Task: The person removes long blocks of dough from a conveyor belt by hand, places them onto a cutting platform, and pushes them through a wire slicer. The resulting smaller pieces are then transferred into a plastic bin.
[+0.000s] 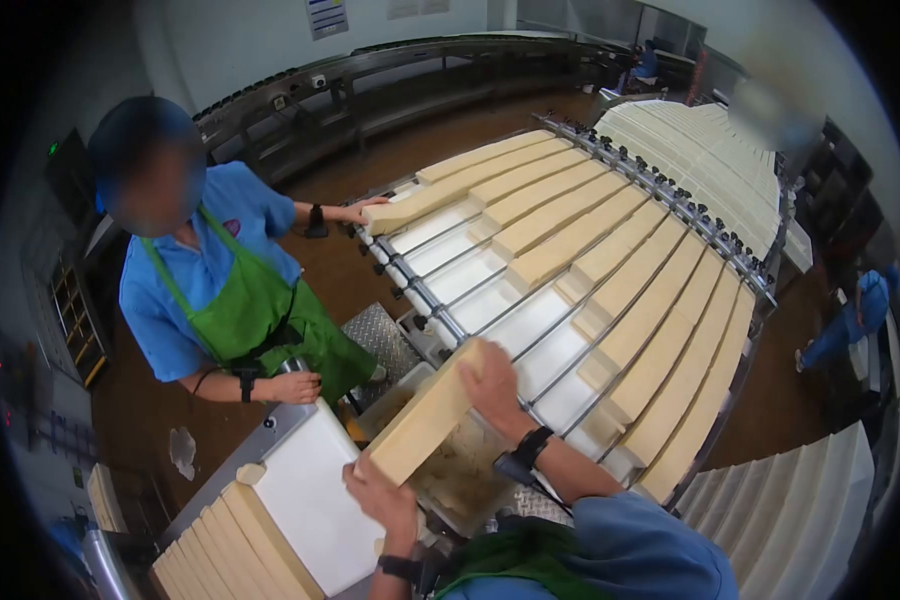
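Observation:
A long pale-yellow block (420,420), like a soft slab, slants between my two hands above a light bin (465,480) with residue in it. My left hand (385,500) grips its lower end, near a white board (315,490). Around the upper end is my right hand (490,385), beside the front edge of a slatted conveyor (560,360). Similar blocks (610,235) lie in parallel lanes on that conveyor, parted by metal rods. More blocks (235,550) lie side by side at the lower left, next to the board.
A co-worker in a green apron (255,330) stands across on the left, one hand on a block (420,205), the other at the board's edge. White ridged sheets (790,510) fill the lower right. Another person (860,310) is at far right. A metal rail (430,310) edges the conveyor.

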A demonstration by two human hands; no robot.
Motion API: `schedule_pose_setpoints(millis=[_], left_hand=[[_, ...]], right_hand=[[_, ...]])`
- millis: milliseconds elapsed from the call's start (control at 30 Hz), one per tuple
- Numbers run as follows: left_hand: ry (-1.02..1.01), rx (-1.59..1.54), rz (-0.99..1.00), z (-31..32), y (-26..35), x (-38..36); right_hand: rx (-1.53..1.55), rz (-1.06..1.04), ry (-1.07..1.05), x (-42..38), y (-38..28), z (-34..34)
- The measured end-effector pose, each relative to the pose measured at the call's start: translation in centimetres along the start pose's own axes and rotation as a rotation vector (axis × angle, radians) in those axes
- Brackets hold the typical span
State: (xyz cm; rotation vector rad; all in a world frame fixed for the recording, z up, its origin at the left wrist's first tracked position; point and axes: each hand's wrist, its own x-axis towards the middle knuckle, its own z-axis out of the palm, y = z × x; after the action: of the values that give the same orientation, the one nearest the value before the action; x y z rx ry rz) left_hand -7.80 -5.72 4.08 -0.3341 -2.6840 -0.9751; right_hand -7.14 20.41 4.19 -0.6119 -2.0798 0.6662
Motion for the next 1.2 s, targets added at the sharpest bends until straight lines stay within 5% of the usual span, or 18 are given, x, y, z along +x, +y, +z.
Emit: schedule_pose_setpoints(millis=[133,367,433,667,733,833,900,1067,1200], left_hand=[[-0.157,-0.013,0.138,3.8,9.3,4.0],[-0.428,0.101,0.231,8.9,17.9,8.0],[-0.465,0.12,0.264,9.8,19.2,8.8],[-0.566,0.165,0.324,10.7,20.4,10.1],[-0.57,0.152,0.333,10.5,20.6,10.2],[-0.582,0.077,0.379,11.0,19.9,10.7],[-0.594,0.019,0.419,12.2,19.5,10.6],[-0.571,-0.199,0.169,15.4,21.3,9.5],[-0.436,-0.3,0.072,17.5,19.0,8.5]], right_hand=[[-0.082,0.006,0.147,6.3,9.3,-2.4],[-0.172,0.224,-0.009,11.9,18.4,-4.8],[-0.42,0.438,-0.319,12.9,18.9,-5.0],[-0.578,0.374,-0.295,13.3,19.1,-5.1],[-0.584,0.486,-0.455,13.9,17.8,-5.8],[-0.814,0.245,-0.158,12.5,18.3,-4.3],[-0.816,0.299,-0.186,12.2,17.2,-4.6],[-0.763,0.347,-0.212,10.6,14.2,-4.7],[-0.544,0.207,-0.225,8.1,12.1,-4.5]])
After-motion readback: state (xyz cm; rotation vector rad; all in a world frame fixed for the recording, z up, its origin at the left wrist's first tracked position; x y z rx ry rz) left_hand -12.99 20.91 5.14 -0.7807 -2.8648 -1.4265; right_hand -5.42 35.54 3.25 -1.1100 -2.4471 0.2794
